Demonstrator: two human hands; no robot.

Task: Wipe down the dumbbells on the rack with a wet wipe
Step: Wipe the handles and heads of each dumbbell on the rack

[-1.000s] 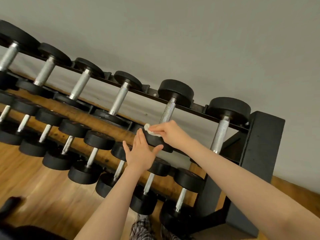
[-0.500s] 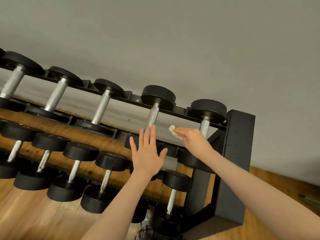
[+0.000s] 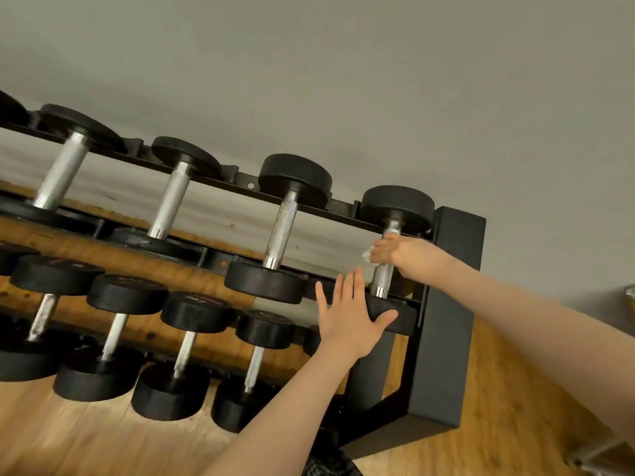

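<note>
Dumbbells, black heads with knurled steel handles, in two tiers on a black steel rack point(image 3: 443, 304) running from the left edge to right of centre. Upper tier, left to right: one at upper left point(image 3: 63, 173), a second point(image 3: 171, 197), a third point(image 3: 283, 228), and the end dumbbell point(image 3: 386, 266) beside the rack's right upright. Lower tier: four smaller dumbbells across the lower left, the first point(image 3: 43, 314) with a worn handle, the last point(image 3: 256, 369) near centre.

Left hand point(image 3: 350, 317): centre of frame, forearm rising from the bottom edge, palm forward, fingers straight and slightly spread, holding nothing. The thumb points right across the lower head of the end dumbbell; whether the palm touches that head cannot be told.

Right hand point(image 3: 395, 250): right of centre, forearm entering from the right edge, fingers curled round the upper part of the end dumbbell's handle, just under its top head.

Wet wipe point(image 3: 367, 254): white, crumpled, only a small part showing at the left side of the right hand's fingers, held against the handle.

Surface and room: wooden plank floor point(image 3: 515, 424) across the bottom and lower right, with the rack's foot standing on it. Plain grey-beige wall point(image 3: 343, 80) fills the upper half behind the rack. Patch of checked fabric point(image 3: 326, 465) at the bottom edge, centre.
</note>
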